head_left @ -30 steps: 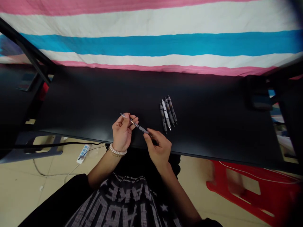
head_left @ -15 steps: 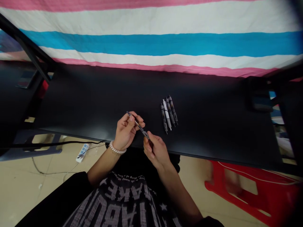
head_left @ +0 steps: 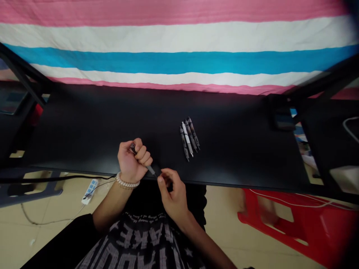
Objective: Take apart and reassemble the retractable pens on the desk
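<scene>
A dark pen with a grey grip (head_left: 150, 170) is wrapped in the closed fingers of my left hand (head_left: 134, 160), its tip end pointing down to the right. At that tip is my right hand (head_left: 173, 190), thumb and forefinger curled close together; whether they pinch something is too small to tell. Several pens lie side by side on the black table (head_left: 232, 142), to the right of my hands. Among them is a white pen (head_left: 186, 135) with a grey grip, with dark pens (head_left: 184, 145) on both sides.
A striped cloth (head_left: 179, 61) hangs behind the table. Black metal frames (head_left: 22, 74) stand at both sides. Below are a red stool (head_left: 280, 220) at right, a power strip (head_left: 90, 191) on the floor and a dark stool (head_left: 50, 188) at left.
My left fingers have closed round the pen, and its tip end now sticks out toward my right hand. My right hand no longer grips the pen's clip end. The view has shifted slightly.
</scene>
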Available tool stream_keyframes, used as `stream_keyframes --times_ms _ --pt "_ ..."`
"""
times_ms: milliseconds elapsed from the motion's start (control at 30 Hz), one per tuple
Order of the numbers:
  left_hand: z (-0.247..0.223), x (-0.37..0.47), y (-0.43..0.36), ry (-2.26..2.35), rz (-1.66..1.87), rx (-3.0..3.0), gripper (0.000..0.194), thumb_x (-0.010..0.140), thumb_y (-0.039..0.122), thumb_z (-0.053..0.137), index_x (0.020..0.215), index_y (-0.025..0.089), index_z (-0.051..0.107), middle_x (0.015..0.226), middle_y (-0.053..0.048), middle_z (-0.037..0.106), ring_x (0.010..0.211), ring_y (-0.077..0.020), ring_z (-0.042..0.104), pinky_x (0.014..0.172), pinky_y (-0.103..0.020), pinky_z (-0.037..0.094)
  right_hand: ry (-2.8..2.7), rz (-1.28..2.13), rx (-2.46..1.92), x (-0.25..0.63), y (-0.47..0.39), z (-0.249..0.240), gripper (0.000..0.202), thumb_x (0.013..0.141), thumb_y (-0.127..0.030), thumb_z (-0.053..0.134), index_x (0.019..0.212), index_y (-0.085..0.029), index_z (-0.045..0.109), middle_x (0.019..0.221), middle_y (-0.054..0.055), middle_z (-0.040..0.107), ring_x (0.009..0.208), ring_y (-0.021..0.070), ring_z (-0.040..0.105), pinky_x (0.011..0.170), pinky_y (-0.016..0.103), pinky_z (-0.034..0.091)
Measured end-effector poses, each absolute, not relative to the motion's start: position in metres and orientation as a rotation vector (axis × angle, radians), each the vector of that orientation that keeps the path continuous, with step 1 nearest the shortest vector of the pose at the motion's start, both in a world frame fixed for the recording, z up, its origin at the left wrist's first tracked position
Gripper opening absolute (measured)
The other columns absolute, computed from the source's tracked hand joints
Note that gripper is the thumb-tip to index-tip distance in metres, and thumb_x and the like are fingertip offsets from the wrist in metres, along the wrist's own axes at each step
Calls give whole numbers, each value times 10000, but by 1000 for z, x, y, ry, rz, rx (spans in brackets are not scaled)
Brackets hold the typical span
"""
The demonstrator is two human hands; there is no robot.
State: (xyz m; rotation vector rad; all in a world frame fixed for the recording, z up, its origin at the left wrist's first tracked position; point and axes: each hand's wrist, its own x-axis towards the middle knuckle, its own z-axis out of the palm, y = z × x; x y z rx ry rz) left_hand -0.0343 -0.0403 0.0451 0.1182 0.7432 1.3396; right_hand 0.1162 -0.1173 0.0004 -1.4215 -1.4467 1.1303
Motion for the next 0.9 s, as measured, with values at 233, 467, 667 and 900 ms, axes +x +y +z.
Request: stream_keyframes --times_ms 233,467,667,900 --pt "30 -13 -16 861 1240 291 321 889 447 508 691 196 529 448 90 268 349 -62 208 378 -193 228 -1435 734 -1545 154 -91 1 110 953 -304 580 964 -217 647 852 30 660 761 173 620 702 313 530" --pt "0 20 -15 1306 1244 773 593 860 475 714 1347 230 480 1218 -112 630 1015 -190 658 912 -337 507 -1492 391 -1657 188 -32 -17 265 915 -324 600 1134 -179 638 1190 144 625 1101 279 576 850 442 524" --pt "-11 22 -10 1358 1162 1050 566 875 327 685 1359 183 429 1121 -95 614 907 -156 640 843 -335 546 -1670 373 -1633 183 -14 -26 325 929 -361 590 1203 -193 638 1228 133 610 1115 284 565 973 489 491" --pt "-3 39 15 1731 851 1709 409 916 298 647 1284 144 560 1044 -78 631 693 -131 602 717 -317 542 -1684 380 -1630 178 -16 -29 269 930 -318 585 1140 -177 677 1229 147 597 1066 279 562 934 472 510"
